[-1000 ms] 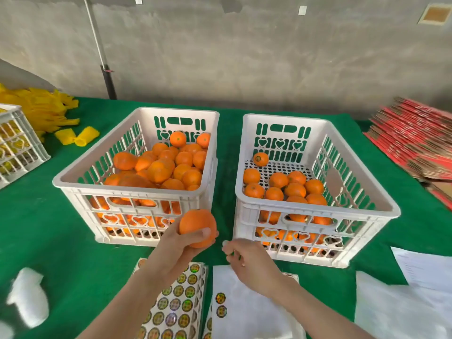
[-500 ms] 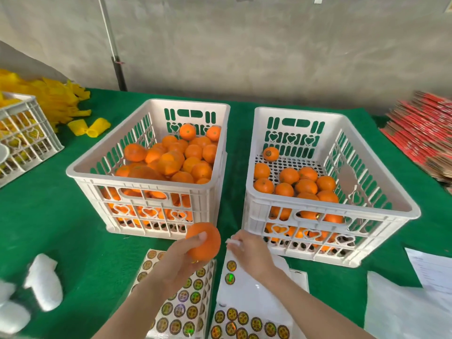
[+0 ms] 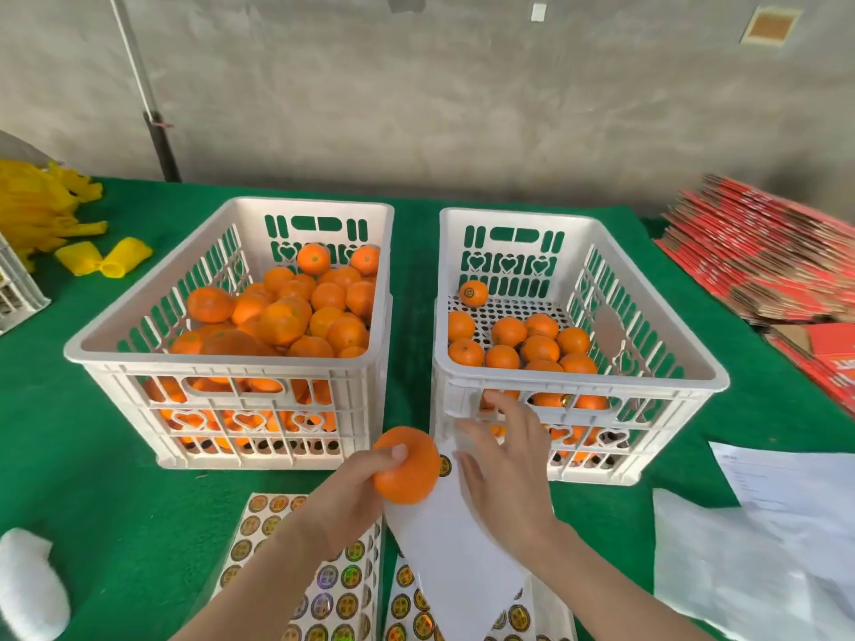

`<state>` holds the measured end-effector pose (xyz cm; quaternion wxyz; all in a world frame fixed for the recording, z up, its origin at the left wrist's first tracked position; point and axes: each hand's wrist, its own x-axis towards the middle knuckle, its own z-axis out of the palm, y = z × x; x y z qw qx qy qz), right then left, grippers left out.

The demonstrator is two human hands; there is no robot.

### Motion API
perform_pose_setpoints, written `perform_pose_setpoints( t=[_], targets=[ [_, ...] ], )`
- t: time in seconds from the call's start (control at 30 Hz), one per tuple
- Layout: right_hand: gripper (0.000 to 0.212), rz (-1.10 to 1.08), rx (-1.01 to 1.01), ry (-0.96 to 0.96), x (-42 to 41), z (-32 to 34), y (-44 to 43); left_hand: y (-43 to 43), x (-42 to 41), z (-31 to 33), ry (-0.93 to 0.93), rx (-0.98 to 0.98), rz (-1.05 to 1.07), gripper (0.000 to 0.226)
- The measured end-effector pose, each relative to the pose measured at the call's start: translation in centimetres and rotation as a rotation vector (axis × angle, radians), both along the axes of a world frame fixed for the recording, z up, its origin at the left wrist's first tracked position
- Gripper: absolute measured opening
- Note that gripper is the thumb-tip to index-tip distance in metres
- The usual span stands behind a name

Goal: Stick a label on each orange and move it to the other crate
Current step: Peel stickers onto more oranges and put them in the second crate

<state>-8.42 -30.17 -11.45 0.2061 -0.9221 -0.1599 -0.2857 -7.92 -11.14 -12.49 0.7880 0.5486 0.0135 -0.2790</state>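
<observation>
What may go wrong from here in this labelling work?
The left hand holds the orange above the table, so it might slip and roll away. The label sheet curls up under the right hand, so a label might fold or land crooked.

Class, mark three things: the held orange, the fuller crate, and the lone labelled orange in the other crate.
Held orange (image 3: pixel 412 478): head view, bare skin at its middle.
Fuller crate (image 3: pixel 222 361): head view, near rim.
Lone labelled orange (image 3: pixel 469 292): head view, its sticker.
</observation>
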Motion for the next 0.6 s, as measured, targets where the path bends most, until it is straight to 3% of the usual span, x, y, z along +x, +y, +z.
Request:
perform_pose_setpoints(
  t=[0.07, 0.13, 0.2, 0.33, 0.6],
  targets=[
    [0.019, 0.081, 0.057, 0.08, -0.4, -0.15, 0.24, 0.09, 0.0, 0.27, -0.033, -0.009, -0.051, 0.087],
    [0.013, 0.123, 0.183, 0.309, -0.5, -0.08, 0.59, 0.16, -0.06, 0.41, -0.057, -0.011, -0.084, 0.074],
    [0.011, 0.143, 0.274, 0.422, -0.5, -0.06, 0.74, 0.28, -0.12, 0.37, -0.055, -0.018, -0.077, 0.078],
    [0.005, 0.145, 0.375, 0.416, -0.85, 0.12, 0.98, 0.44, -0.02, 0.14, 0.015, -0.038, -0.007, 0.11],
    [0.015, 0.124, 0.3, 0.421, -1.09, -0.2, 0.63, 0.29, 0.27, -0.31, 0.076, -0.093, 0.084, 0.114]
  ],
)
